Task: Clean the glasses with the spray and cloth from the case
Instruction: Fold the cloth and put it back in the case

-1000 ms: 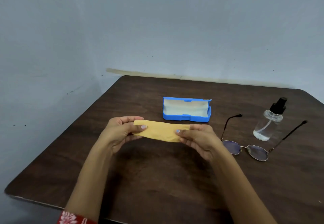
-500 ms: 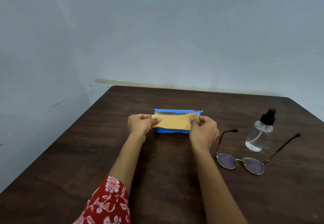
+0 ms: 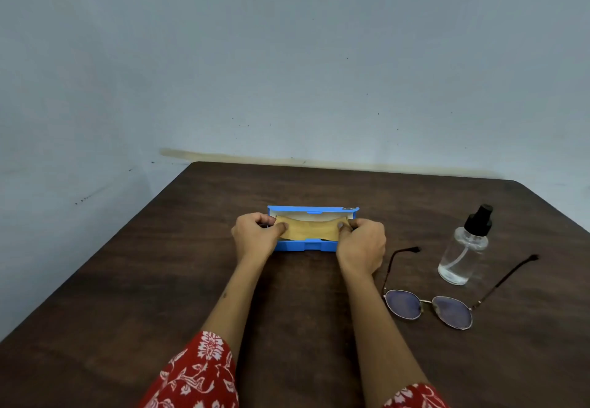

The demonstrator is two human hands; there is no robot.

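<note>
Head view: my left hand (image 3: 255, 235) and right hand (image 3: 362, 243) pinch the folded yellow cloth (image 3: 311, 230) into the open blue plastic case (image 3: 314, 245); round wire-framed glasses (image 3: 429, 307) and clear spray bottle (image 3: 463, 256) sit out, so packing away seems nearly finished.

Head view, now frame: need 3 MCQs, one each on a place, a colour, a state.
1. Where does the clear spray bottle with the black cap stand?
A. inside the case
B. right of the case, behind the glasses
C. in the left hand

2. What colour is the open plastic glasses case?
A. blue
B. red
C. black

3. How are the round metal-framed glasses lying?
A. folded in the case
B. held in the right hand
C. on the table, arms unfolded

Key:
1 B: the spray bottle stands on the dark wooden table.
2 A: the case is blue; both hands hold a yellow cloth over it.
3 C: the glasses lie untouched.
</note>
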